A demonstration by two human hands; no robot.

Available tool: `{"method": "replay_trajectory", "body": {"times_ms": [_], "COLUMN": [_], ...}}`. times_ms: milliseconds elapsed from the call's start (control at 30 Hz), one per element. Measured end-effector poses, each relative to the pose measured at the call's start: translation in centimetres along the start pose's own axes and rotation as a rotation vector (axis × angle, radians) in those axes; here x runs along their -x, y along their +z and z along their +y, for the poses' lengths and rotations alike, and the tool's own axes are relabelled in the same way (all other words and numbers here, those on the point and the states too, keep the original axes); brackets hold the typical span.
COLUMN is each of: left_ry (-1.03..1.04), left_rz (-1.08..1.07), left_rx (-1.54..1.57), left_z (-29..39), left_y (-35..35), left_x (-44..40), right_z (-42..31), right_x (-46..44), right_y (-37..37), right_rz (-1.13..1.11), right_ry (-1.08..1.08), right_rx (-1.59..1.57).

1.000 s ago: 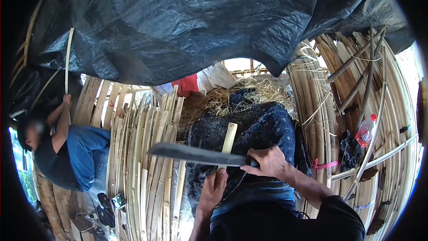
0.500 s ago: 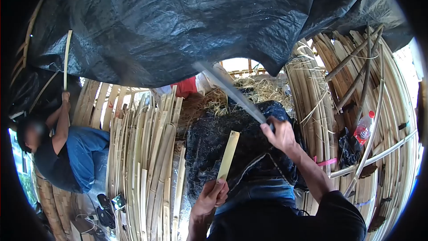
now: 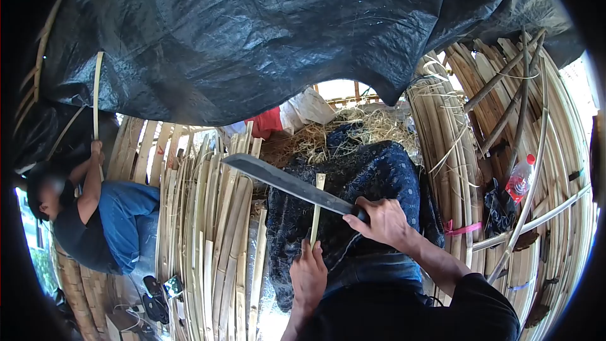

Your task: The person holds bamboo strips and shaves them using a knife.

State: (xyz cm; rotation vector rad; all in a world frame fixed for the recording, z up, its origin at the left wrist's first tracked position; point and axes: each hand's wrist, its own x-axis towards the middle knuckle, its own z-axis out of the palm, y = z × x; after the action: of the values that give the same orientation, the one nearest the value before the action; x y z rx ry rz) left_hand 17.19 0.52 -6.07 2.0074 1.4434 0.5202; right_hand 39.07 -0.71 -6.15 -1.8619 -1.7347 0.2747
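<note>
My right hand (image 3: 386, 221) is closed round the dark handle of a long machete (image 3: 284, 181), whose wide blade points up and to the left. Upright below it, a narrow bamboo strip (image 3: 316, 222) is gripped near its lower end by my left hand (image 3: 308, 275). The blade crosses over the strip near its upper part; whether they touch I cannot tell. A dark patterned cloth (image 3: 372, 177) covers my lap beneath both hands.
Many bamboo slats (image 3: 214, 240) stand close at my left, and more bamboo (image 3: 442, 126) is stacked at right near a plastic bottle (image 3: 521, 178). A co-worker (image 3: 82, 208) sits at far left holding a long strip. Black tarp (image 3: 252, 38) hangs in front; shavings (image 3: 372, 126) lie beneath.
The machete has come down and swung left, from raised at a slant to lying across the strip. My left hand has turned the strip so that it looks narrower.
</note>
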Motion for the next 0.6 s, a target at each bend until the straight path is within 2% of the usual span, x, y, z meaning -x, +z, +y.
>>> {"method": "replay_trajectory", "body": {"times_ms": [33, 100, 133, 167, 233, 267, 300, 367, 433, 500, 567, 600], "left_ry": [-0.009, -0.027, -0.043, -0.045, -0.042, -0.044, -0.028, -0.014, -0.040, -0.051, -0.024, -0.029], "left_rz": [0.048, 0.028, 0.008, 0.009, 0.010, 0.012, 0.022, 0.033, 0.019, -0.005, -0.007, -0.012], "left_rx": [-0.164, -0.215, -0.268, -0.267, -0.295, -0.296, -0.295, -0.285, -0.321, -0.318, -0.303, -0.306], "left_z": [0.0, 0.7, 1.0, 0.9, 0.5, 0.4, 0.6, 0.7, 0.3, 0.3, -0.2, -0.2], "left_y": [0.3, 0.3, 0.3, 0.5, 0.7, 0.7, 0.6, 0.7, 0.9, 1.1, 1.5, 1.4], "left_x": [0.1, 0.0, 0.0, 0.0, 0.1, 0.0, -0.1, 0.0, -0.5, -0.4, -0.2, -0.3], "right_z": [-0.2, -0.6, -0.9, -0.8, -0.2, 0.6, 1.5, 1.8, 1.2, 0.4, 0.5, 2.0], "right_x": [0.1, 0.3, 0.4, 0.4, 0.1, -0.6, -1.3, -1.4, -1.3, -0.2, -0.5, -1.1], "right_y": [0.1, 0.2, -0.2, -0.2, -0.3, -0.5, -0.4, -0.3, -0.4, -0.7, -1.3, -1.3], "right_rz": [-0.002, -0.002, -0.117, -0.119, -0.001, 0.063, 0.068, 0.060, 0.012, -0.010, -0.113, -0.043], "right_ry": [0.000, -0.071, -0.036, -0.038, -0.161, -0.142, -0.076, -0.081, -0.084, -0.225, -0.250, -0.341], "right_rx": [0.001, -0.004, 0.024, 0.024, 0.146, 0.186, 0.173, 0.247, 0.180, 0.171, 0.242, 0.414]}}
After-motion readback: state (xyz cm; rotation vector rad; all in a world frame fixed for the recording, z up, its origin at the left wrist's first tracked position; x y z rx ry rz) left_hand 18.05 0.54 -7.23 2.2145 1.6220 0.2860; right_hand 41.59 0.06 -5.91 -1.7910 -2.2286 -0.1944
